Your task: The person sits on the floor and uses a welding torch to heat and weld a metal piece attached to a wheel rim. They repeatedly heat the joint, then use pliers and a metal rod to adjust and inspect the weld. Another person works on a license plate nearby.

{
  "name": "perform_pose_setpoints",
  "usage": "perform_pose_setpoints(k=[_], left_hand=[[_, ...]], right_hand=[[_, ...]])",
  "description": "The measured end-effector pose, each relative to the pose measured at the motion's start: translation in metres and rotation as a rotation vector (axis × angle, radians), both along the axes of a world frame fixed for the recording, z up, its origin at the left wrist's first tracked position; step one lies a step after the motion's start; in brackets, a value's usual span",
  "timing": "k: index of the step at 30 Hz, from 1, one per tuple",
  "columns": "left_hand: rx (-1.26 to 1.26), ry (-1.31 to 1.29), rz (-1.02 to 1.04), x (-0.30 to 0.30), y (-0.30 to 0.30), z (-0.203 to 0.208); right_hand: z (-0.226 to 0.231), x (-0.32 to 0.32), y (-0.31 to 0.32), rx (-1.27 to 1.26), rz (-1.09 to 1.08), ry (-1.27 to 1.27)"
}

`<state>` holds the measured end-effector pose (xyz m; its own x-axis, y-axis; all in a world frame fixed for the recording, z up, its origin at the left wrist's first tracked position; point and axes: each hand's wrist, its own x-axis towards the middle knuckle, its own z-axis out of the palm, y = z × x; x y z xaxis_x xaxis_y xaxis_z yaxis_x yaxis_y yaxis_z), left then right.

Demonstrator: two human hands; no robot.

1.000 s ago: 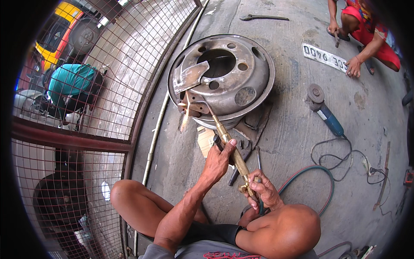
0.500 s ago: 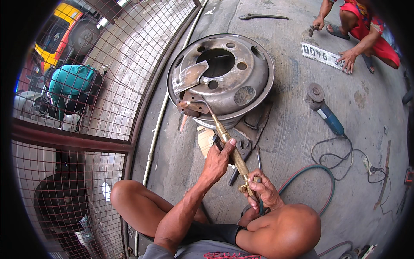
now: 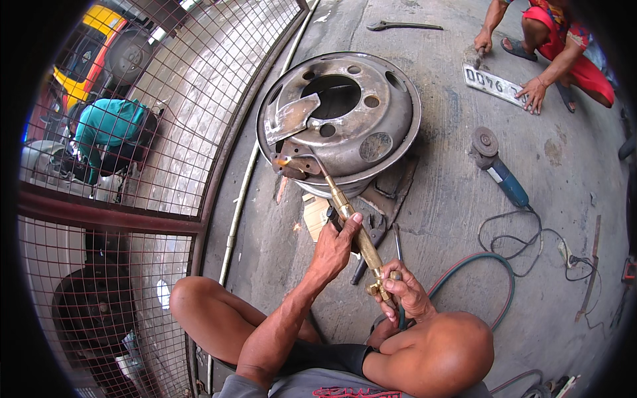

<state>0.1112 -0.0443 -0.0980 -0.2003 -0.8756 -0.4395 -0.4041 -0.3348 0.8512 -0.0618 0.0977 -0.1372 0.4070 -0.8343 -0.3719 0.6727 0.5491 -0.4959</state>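
My left hand (image 3: 334, 251) is closed around the brass handle of a gas torch (image 3: 340, 199), its thumb lying along the top. At the torch's rear end, the fingers of my right hand (image 3: 413, 292) are closed on the valve knobs. The bent tip points left over a small rusty metal plate with holes (image 3: 310, 167), and a yellow-orange flame (image 3: 284, 161) burns there. That plate sits at the near left edge of a steel wheel rim (image 3: 398, 119) lying flat. Beside it, a larger flat metal piece (image 3: 292, 119) rests on the rim.
An angle grinder (image 3: 507, 182) with a black cord lies to the right. Green and red hoses (image 3: 507, 278) loop near my right knee. A wrench (image 3: 406, 26) lies at the back. A co-worker holds a hammer (image 3: 478, 58) by a number plate (image 3: 494, 85). Left stands a mesh fence (image 3: 113, 212).
The flame at the torch tip looks brighter and yellower. The co-worker's hammer has come down to the number plate, which has shifted slightly. My hands stay where they were.
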Motion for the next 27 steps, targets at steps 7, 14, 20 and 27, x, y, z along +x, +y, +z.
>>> perform_pose_setpoints(k=[7, 14, 20, 27], left_hand=[[0.003, -0.007, -0.007, 0.0009, 0.0002, 0.0021], [0.008, 0.004, -0.011, 0.0005, 0.0001, 0.0019], [-0.004, -0.001, 0.003, 0.0001, 0.0005, 0.0007], [0.003, -0.018, 0.006, -0.0014, 0.0008, 0.0053]], right_hand=[[-0.0004, 0.001, 0.0003, 0.006, -0.002, -0.006], [-0.0027, 0.001, 0.001, 0.0, -0.004, -0.009], [-0.0041, 0.001, 0.0016, 0.007, 0.002, -0.007], [-0.0031, 0.0004, 0.0006, 0.009, 0.01, -0.022]])
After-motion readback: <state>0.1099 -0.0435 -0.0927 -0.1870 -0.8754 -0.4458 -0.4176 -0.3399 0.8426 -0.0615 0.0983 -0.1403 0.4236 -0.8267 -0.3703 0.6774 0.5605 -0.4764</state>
